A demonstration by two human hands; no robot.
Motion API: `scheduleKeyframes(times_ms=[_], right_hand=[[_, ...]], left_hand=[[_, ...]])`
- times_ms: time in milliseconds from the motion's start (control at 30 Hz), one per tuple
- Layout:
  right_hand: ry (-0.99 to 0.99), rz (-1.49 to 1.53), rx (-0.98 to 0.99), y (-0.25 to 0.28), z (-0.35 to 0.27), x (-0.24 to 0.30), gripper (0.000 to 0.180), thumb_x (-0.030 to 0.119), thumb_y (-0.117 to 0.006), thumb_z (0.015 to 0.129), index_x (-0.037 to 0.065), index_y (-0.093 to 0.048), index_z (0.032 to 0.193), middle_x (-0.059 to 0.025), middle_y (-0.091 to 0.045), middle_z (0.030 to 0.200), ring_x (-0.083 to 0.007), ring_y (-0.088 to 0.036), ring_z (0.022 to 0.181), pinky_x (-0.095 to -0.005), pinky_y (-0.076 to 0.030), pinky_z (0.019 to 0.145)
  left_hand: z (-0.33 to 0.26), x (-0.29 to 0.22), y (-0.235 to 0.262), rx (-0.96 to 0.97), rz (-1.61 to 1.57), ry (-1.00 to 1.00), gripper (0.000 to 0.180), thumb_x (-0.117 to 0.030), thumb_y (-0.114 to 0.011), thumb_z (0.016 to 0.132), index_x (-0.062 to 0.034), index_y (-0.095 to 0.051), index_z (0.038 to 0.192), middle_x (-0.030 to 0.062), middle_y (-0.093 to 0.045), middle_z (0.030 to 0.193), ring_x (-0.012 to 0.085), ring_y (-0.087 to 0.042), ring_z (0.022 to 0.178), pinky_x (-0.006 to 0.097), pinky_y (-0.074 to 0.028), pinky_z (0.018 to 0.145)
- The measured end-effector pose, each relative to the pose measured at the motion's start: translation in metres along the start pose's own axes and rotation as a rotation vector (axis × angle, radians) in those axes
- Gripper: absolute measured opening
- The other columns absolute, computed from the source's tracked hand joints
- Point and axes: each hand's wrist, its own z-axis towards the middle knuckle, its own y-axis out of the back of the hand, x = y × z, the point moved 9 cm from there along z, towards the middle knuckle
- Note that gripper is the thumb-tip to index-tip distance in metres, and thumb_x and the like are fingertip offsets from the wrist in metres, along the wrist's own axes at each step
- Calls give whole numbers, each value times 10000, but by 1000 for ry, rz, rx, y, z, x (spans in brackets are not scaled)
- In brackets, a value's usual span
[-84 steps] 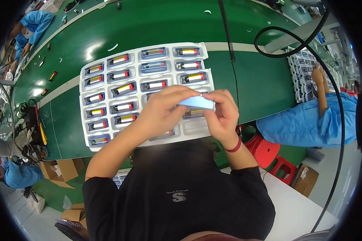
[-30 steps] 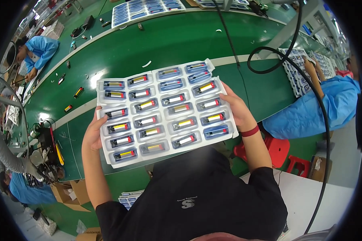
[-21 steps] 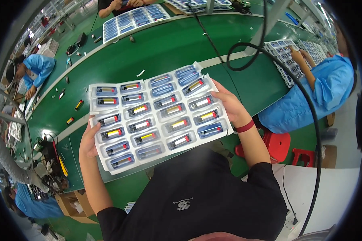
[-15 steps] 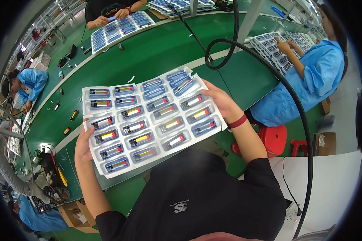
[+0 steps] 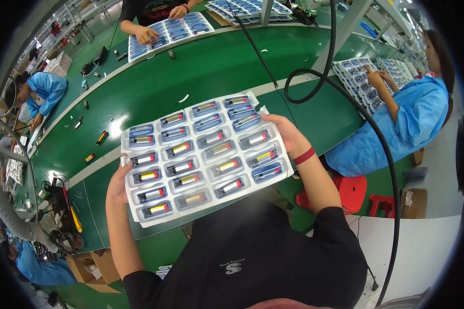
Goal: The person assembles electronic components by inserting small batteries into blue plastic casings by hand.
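Observation:
Between my hands is a white moulded plastic tray [image 5: 287,167], tilted slightly, its left side nearer me. Rows of clear blister-like pockets hold small oblong parts [image 5: 227,167] with black bodies, red ends, and yellow or white middles. My left hand [image 5: 117,186] is closed on the tray's left edge, thumb on top and fingers hidden beneath. On the right edge, near the far corner, my right hand [image 5: 287,135] grips with its thumb over the rim; the other fingers are mostly hidden. The far right corner looks torn or bent.
Beyond the tray runs a green conveyor belt [image 5: 154,77] with loose parts [image 5: 102,138] at left. A black cable [image 5: 381,136] loops down on the right. Co-workers handle similar trays [image 5: 171,32] across the belt and at right. A red stool [image 5: 349,193] stands behind my right arm.
The tray and both hands have shifted slightly right and down in view, and the tray's tilt has changed, with less glare on its far pockets. The far co-worker's hands have moved apart over their tray.

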Motion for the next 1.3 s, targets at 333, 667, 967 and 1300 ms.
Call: scheduleKeyframes(times_ms=[333,667,967,1300], right_hand=[[95,-110,-33,-1,10,15,567,146,-564,988,-10,-382,1502,-270,-585,1386,-387,-650,1210,-503,-551,1028],[104,-16,-75,54,-23,42,633,82,-559,949,38,-354,1547,-285,-549,1430,-427,-628,1232,-555,-513,1056],[351,-233,-163,55,-169,167,697,32,-569,957,192,-337,1595,-201,-474,1530,-392,-559,1329,-535,-481,1101],[252,-556,-521,184,-262,293,734,95,-590,965,260,-290,1614,-156,-549,1450,-326,-631,1227,-477,-547,1009]], left_hand=[[-8,-14,-9,-73,30,-61,564,-125,-563,1030,-172,-344,1548,176,-531,1453,380,-591,1277,572,-553,998],[-12,-23,-85,80,133,-131,611,-118,-552,1030,-173,-287,1578,178,-497,1486,368,-579,1297,531,-553,1019],[79,66,-234,266,126,-137,710,-106,-565,1030,-251,-206,1625,139,-469,1506,321,-553,1318,503,-541,1031],[185,224,-337,273,-35,-14,636,-72,-380,1088,-329,-128,1613,139,-397,1541,331,-522,1328,543,-524,1039]])
